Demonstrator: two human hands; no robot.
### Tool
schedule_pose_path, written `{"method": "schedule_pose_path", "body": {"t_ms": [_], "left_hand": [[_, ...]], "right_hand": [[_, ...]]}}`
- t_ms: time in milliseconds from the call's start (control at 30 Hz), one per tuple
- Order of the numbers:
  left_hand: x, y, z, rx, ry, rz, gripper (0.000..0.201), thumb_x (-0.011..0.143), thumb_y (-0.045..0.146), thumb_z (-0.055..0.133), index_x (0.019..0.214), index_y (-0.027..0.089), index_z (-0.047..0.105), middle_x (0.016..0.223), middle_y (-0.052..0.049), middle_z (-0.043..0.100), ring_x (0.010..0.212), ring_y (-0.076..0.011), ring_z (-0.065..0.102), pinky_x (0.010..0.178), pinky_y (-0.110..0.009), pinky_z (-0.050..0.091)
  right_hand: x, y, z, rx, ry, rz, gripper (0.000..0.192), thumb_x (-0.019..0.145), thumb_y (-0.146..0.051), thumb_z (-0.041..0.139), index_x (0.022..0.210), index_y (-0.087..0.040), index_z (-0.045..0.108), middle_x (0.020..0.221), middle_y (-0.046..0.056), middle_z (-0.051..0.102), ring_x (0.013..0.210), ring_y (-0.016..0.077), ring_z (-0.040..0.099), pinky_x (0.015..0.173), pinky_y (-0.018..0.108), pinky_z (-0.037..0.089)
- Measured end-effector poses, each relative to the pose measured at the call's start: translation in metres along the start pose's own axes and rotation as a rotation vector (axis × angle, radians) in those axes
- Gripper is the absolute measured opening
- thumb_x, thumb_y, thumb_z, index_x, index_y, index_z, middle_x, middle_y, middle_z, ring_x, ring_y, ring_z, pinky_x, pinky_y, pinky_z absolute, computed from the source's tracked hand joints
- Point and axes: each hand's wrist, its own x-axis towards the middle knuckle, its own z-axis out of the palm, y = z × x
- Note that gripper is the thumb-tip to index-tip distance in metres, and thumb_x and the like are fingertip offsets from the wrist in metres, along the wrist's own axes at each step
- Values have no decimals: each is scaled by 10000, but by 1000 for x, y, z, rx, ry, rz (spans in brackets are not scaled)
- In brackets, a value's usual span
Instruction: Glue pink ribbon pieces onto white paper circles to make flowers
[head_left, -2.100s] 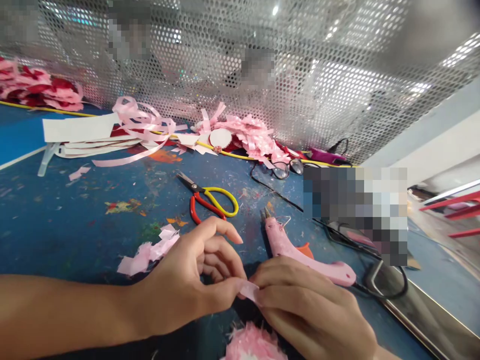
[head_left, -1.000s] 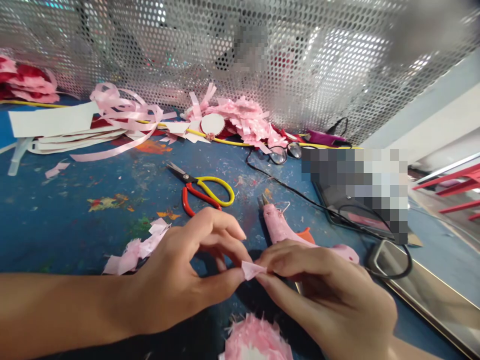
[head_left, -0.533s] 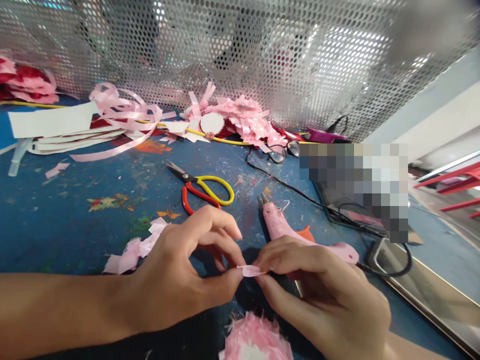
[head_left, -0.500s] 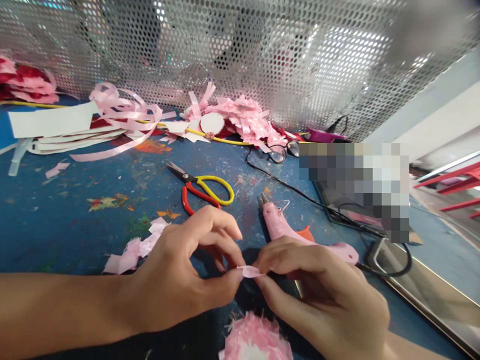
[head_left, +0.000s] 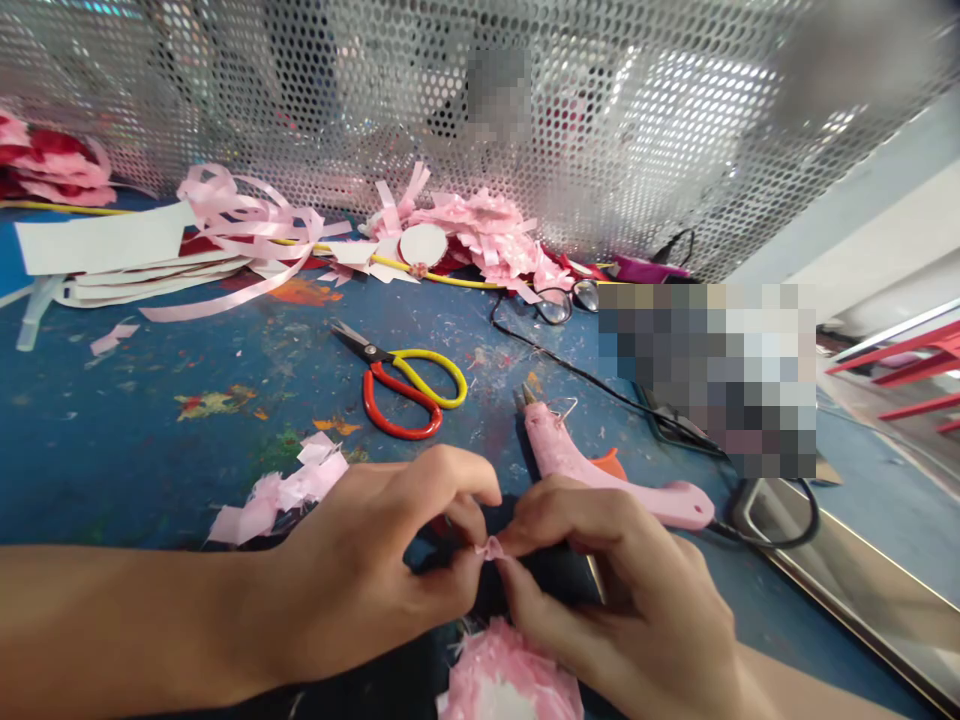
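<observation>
A small piece of pink ribbon (head_left: 491, 548), bunched into folds, is pinched between my two hands. My left hand (head_left: 390, 560) grips its left end between thumb and fingers. From the other side, the thumb and forefinger of my right hand (head_left: 622, 580) close on its right end. Just below them lies a ruffled pink flower (head_left: 517, 660) with a pale centre, cut off by the bottom edge. A pink glue gun (head_left: 570, 450) with an orange trigger rests beyond my right hand. Loose pink ribbon pieces (head_left: 281, 490) lie beside my left wrist.
Scissors (head_left: 401, 385) with red and yellow handles lie on the blue table (head_left: 247, 370). Behind them are a ribbon tangle (head_left: 255, 220), white card strips (head_left: 105, 240), a pink ruffled pile (head_left: 487, 235) and glasses (head_left: 555, 306). A perforated metal panel (head_left: 360, 110) borders the back; a black cord (head_left: 570, 365) crosses rightward.
My hands have come closer together, and the ribbon piece between them has gone from a flatter strip to a crumpled fold. My left hand has shifted slightly down, uncovering the red scissor handle.
</observation>
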Motion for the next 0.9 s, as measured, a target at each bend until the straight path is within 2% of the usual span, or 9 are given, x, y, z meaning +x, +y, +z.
{"method": "schedule_pose_path", "body": {"t_ms": [200,333,500,567,733,900], "left_hand": [[-2,-4,2,115,-29,165,323,790,24,483,1043,221,444,796,50,662,677,-85,641,642,-151,475],[-3,-4,0,152,-95,235,292,837,31,459,1057,218,412,765,31,648,621,-115,606,620,-206,476],[-7,-1,0,162,-113,293,295,839,27,432,1069,208,397,682,30,625,571,-136,594,585,-237,480],[-8,0,0,139,-103,241,311,820,17,454,1050,222,411,733,31,650,622,-126,631,620,-216,497],[-4,1,1,-24,21,-71,342,742,40,564,933,258,383,774,91,662,675,-70,686,647,-130,506],[-2,3,-2,-39,45,-75,307,744,55,568,902,257,401,774,96,650,686,-72,693,657,-147,522]], "right_hand": [[2,-2,-1,-104,-30,-72,235,779,-50,520,932,-214,447,766,-57,569,654,40,551,598,129,458],[1,-6,0,-142,-20,-77,247,772,-44,491,925,-221,414,726,-51,557,591,52,530,544,146,452],[-1,-6,5,-187,-6,-98,241,777,-23,463,881,-233,404,680,-53,552,554,69,504,508,170,453],[-3,-5,7,-185,0,-100,234,784,-25,474,869,-232,408,672,-51,553,556,75,514,505,178,457],[-5,-5,4,-133,55,-62,226,787,-43,561,869,-220,447,731,-24,609,634,92,587,563,200,497],[4,-6,-4,-157,9,-125,145,794,-56,589,846,-186,553,766,13,629,692,119,581,617,259,513]]}}
